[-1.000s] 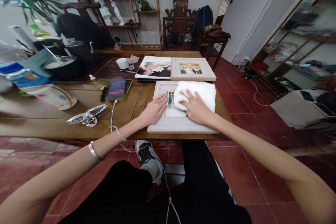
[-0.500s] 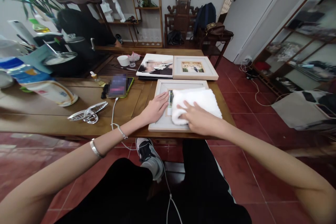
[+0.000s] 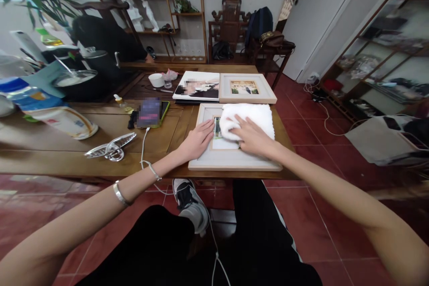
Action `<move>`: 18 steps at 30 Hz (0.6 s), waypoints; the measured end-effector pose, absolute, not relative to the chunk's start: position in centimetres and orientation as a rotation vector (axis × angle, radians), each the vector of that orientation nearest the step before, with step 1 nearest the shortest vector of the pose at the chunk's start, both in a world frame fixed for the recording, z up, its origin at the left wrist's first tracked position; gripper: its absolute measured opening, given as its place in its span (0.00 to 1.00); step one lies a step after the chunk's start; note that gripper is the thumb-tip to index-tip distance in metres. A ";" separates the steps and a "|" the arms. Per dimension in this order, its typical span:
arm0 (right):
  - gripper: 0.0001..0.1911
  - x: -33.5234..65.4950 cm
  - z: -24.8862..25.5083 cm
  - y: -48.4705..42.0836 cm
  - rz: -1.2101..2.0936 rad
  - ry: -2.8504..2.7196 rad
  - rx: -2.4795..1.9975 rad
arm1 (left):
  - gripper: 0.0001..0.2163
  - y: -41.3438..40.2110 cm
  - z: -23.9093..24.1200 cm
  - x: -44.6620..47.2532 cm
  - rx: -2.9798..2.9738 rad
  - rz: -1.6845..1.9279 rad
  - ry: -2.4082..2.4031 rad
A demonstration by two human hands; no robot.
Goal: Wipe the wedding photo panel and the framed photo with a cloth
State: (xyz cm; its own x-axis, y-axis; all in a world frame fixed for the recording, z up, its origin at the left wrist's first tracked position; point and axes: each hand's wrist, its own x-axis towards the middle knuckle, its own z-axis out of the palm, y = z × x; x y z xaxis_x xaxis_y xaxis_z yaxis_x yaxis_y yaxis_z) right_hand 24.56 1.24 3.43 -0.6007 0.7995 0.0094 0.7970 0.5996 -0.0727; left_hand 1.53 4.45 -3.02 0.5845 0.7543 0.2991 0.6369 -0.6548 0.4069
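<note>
A picture frame (image 3: 234, 161) with a pale wooden border lies flat near the table's front edge. My left hand (image 3: 198, 138) rests flat on its left side, fingers stretched out. On the upper right part of the frame is a folded, fluffy white towel (image 3: 261, 116), which hides much of the small picture inside. My right hand (image 3: 253, 136) presses down on the towel and grips it, fingers partly spread and the thumb side tucked against its fold.
Behind lie a second framed picture (image 3: 268, 94) and a photo panel (image 3: 197, 85). To the left are a phone (image 3: 149, 111) with a white cable, a clear hair claw (image 3: 112, 146) and a blue-and-white packet (image 3: 50, 107). Table (image 3: 177, 172) edge runs close to my knees.
My right hand has slid the towel away from me and slightly left, baring the frame's lower right part. My left hand stays in place on the frame.
</note>
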 end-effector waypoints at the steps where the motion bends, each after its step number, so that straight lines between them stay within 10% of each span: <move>1: 0.35 24.5 3.4 2.6 0.036 -2.745 -1.399 | 0.24 4.4 -3.0 1.5 2.560 0.666 1.145; 18: 0.26 21.9 6.7 -4.9 0.124 -3.054 -1.468 | 0.24 4.5 -3.2 1.6 2.544 0.674 1.152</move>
State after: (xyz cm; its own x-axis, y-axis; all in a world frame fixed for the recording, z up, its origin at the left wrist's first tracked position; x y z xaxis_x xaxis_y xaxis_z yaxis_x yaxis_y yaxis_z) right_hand 21.87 -4.89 6.73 -0.6002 0.7586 -0.2535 0.7767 0.6285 0.0418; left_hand 1.59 4.50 -3.17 0.5762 0.7597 0.3014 0.6351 -0.6483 0.4199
